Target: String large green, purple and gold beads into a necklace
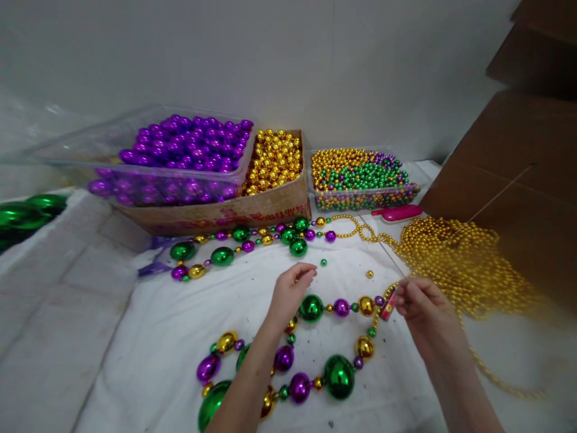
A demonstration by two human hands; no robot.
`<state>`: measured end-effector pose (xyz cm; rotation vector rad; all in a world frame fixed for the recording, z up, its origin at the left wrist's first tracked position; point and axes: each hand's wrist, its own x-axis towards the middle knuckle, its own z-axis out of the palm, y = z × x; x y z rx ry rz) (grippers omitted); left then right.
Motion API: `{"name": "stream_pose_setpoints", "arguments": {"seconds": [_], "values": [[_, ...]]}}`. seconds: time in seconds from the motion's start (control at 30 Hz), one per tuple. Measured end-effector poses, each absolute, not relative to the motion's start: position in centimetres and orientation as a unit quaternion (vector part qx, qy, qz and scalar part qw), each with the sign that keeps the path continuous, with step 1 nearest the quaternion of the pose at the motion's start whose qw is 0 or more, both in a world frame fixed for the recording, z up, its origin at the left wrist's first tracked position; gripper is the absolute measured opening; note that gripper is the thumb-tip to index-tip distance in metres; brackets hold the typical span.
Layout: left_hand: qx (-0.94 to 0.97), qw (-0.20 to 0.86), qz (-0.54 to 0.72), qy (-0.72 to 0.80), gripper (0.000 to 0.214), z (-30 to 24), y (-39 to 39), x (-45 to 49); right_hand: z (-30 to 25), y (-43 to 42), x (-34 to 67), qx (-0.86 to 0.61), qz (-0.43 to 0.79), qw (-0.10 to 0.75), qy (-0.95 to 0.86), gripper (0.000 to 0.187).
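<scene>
A necklace of large green, purple and gold beads [338, 376] lies in a loop on the white cloth in front of me. My left hand [291, 291] hovers over the loop with its fingers curled together near a small loose green bead [323, 262]; whether it holds anything I cannot make out. My right hand [421, 307] pinches a small red object [388, 305] at the end of the beaded string, where a thin gold bead strand meets it. A small loose gold bead [369, 274] lies between the hands.
A second beaded necklace [238, 240] lies further back. Behind it stand a clear tub of purple balls [180, 156], a cardboard box of gold balls [273, 159] and a clear tray of small mixed beads [360, 174]. A gold strand pile [460, 258], pink tool [399, 213] and cardboard boxes [518, 180] sit right.
</scene>
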<state>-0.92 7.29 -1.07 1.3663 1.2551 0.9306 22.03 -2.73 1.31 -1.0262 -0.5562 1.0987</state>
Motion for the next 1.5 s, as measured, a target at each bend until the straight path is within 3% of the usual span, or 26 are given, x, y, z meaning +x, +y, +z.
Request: {"name": "stream_pose_setpoints", "arguments": {"seconds": [0.1, 0.2, 0.5, 0.67, 0.73, 1.2, 1.33, 1.5], "values": [[0.587, 0.364, 0.445, 0.570, 0.019, -1.4, 10.7, -1.3, 1.3, -3.4, 22.5, -0.464, 0.454, 0.715, -0.258, 0.009], [0.589, 0.337, 0.453, 0.578, 0.034, -2.0, 13.5, -1.1, 0.8, -3.7, 21.7, -0.488, 0.426, 0.706, -0.285, 0.009], [0.553, 0.431, 0.428, 0.570, 0.037, -1.5, 13.0, -1.2, 1.8, -3.8, 19.4, -0.557, 0.365, 0.664, -0.339, 0.024], [0.304, 0.743, 0.448, 0.392, 0.029, 0.9, 8.3, -3.1, 3.5, -3.9, 18.9, -0.543, 0.351, 0.668, -0.368, 0.026], [0.221, 0.793, 0.456, 0.337, 0.023, 1.0, 6.5, -3.7, 3.8, -3.8, 18.5, -0.534, 0.348, 0.670, -0.380, 0.023], [0.074, 0.808, 0.501, 0.301, 0.020, 1.1, 2.8, -4.5, 5.3, -5.5, 16.2, -0.541, 0.322, 0.636, -0.447, 0.022], [0.044, 0.803, 0.514, 0.298, 0.020, 1.3, 2.8, -3.8, 5.4, -5.3, 16.0, -0.528, 0.312, 0.669, -0.419, 0.017], [0.049, 0.823, 0.479, 0.303, 0.035, 1.4, 2.9, -3.2, 5.5, -4.1, 16.3, -0.490, 0.363, 0.707, -0.358, 0.016]]}}
